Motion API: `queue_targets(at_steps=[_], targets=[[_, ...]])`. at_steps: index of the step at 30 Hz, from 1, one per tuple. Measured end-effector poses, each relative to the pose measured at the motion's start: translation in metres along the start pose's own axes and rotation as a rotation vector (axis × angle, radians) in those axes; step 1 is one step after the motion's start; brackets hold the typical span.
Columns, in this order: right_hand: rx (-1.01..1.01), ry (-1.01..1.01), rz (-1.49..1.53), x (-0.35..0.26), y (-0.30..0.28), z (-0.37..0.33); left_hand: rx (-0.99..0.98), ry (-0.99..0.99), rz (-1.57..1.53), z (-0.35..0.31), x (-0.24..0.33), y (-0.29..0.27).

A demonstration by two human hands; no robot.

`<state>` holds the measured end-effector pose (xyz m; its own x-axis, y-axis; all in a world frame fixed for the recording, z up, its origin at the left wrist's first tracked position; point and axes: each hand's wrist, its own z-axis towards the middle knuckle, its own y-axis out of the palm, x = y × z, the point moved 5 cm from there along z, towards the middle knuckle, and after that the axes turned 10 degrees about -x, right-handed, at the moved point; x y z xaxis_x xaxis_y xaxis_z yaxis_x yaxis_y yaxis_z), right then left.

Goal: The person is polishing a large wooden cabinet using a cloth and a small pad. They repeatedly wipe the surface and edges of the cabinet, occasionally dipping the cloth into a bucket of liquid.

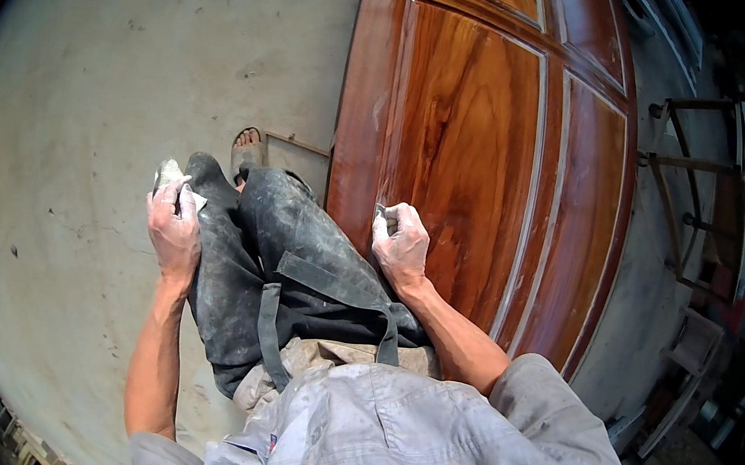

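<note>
Two whitened hands work beside a reddish-brown door (468, 133), which lies to the right of the wearer's dark trousers (313, 225). The left hand (174, 225), well apart from the door, is closed around a white lump (170, 171) above one knee. The right hand (401, 247), its fingers curled in, pinches a small dark piece (380, 210) at the inner edge of the door's left stile (367, 102); its full shape is hidden. Pale lines (534, 159) border the panels.
</note>
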<state>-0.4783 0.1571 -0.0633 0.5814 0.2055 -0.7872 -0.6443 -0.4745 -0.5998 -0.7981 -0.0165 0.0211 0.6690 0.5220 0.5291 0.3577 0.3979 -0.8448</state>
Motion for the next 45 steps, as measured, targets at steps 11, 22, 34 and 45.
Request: queue_targets(at_steps=[11,22,34,45], targets=[[0.057,0.002,-0.071,-0.010,-0.004,0.094,-0.067,-0.015,0.012,0.014,-0.011,0.004],[0.182,-0.072,-0.091,-0.025,0.003,0.148,-0.119,0.003,0.049,0.021,-0.001,0.002],[0.157,0.004,-0.075,-0.037,-0.010,0.286,-0.137,-0.003,0.064,0.018,-0.002,-0.001],[0.152,0.093,-0.158,-0.027,-0.027,0.405,-0.122,-0.054,0.001,0.013,-0.022,-0.002]])
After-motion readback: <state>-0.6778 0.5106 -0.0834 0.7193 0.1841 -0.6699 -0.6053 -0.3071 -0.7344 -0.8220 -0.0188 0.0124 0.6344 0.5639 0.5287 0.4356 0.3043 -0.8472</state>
